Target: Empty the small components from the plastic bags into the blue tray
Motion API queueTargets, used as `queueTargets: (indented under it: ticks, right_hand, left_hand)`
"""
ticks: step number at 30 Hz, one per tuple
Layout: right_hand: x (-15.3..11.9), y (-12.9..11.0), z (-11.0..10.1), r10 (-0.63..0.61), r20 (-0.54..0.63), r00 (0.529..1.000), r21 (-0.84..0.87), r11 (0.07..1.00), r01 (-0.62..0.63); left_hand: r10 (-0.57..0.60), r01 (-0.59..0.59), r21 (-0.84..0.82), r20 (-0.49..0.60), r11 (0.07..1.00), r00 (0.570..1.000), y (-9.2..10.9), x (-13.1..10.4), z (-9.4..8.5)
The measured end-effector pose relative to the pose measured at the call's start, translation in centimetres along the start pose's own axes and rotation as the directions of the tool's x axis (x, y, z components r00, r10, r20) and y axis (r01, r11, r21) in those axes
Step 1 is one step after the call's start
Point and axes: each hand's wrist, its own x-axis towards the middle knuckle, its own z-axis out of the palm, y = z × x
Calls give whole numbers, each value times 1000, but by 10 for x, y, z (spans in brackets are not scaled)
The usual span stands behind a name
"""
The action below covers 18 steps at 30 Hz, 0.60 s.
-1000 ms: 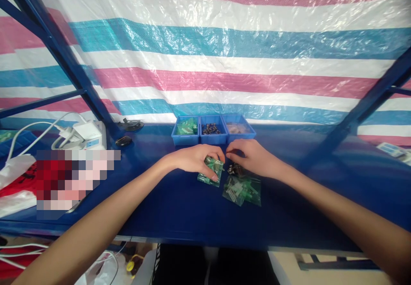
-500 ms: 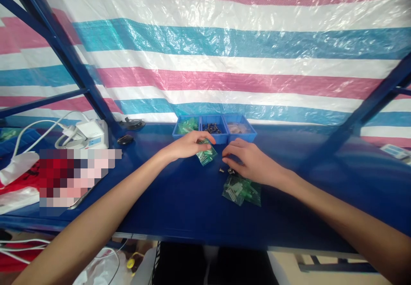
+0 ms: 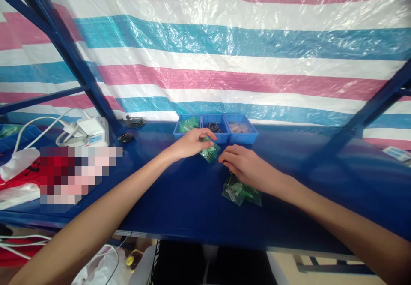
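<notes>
My left hand (image 3: 195,142) holds a small clear plastic bag (image 3: 209,153) between thumb and fingers; green and pale slim parts show through it. To its right, my right hand (image 3: 239,160) is low over the blue table with its fingers drawn together. Whatever may be pinched at those fingertips is too small to make out. Beneath that hand lie more small bags, one with pale parts (image 3: 233,192) and one with green parts (image 3: 252,195). Just beyond my hands are three joined blue bins: green pieces (image 3: 188,124), dark screws (image 3: 213,127) and pale small bags (image 3: 239,127).
On the left side of the blue table (image 3: 180,203) are a white power strip (image 3: 96,133) with plugs and cables, a black mouse (image 3: 126,138) and a red-and-white bag (image 3: 19,173). Blue frame posts (image 3: 61,53) stand at both sides. A striped plastic sheet (image 3: 224,40) hangs behind.
My right hand has closed its fingers over the loose screws that lay by its fingertips, now hidden or picked up. My left hand and its bag have barely shifted.
</notes>
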Motion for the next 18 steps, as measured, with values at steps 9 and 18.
queueTargets:
  ticks: [9,18]
  right_hand:
    - [4,10,0,152,1,988,129,980,-151]
    - [3,14,-4,149,-119,982,111,984,-136]
  left_hand:
    - [28,-27,30,-43,999,999,-3,0,3]
    - [-4,1,-43,-75,999,997,7,-2,4]
